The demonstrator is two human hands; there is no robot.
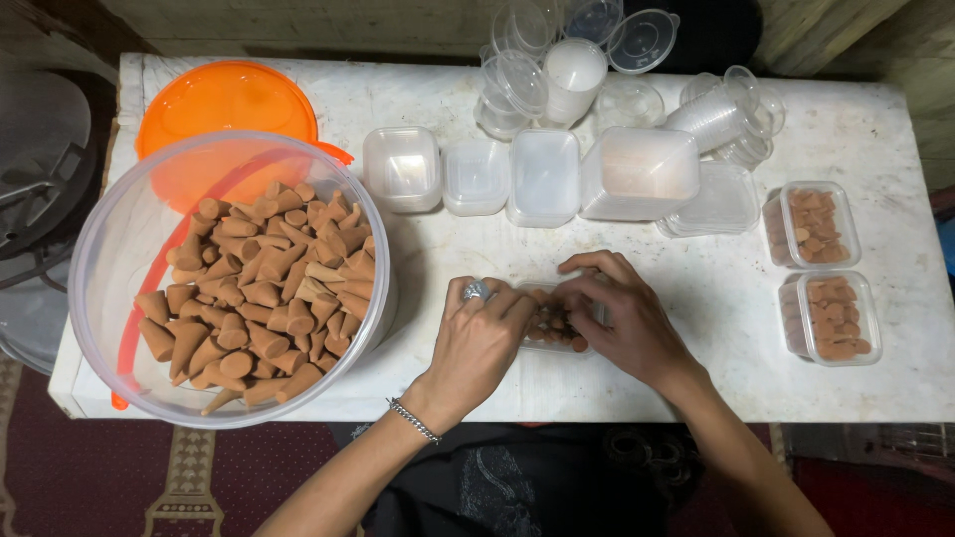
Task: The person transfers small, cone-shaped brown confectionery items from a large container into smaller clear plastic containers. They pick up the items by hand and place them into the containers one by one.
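Note:
Both hands meet over a small clear plastic box [559, 323] filled with brown cones, in the middle of the white table [696, 278]. My left hand [477, 343], wearing a ring and a wrist chain, covers the box's left side. Over its right side lies my right hand [622, 313], fingers curled on the cones and the rim. A big clear bucket [119, 259] heaped with brown cones [269, 288] stands at the left.
An orange lid [224, 99] lies behind the bucket. Empty clear boxes [542, 174] and lids sit in a row at the back, with stacked round cups [572, 70] behind them. Two filled boxes [811, 224] [831, 318] stand at the right edge.

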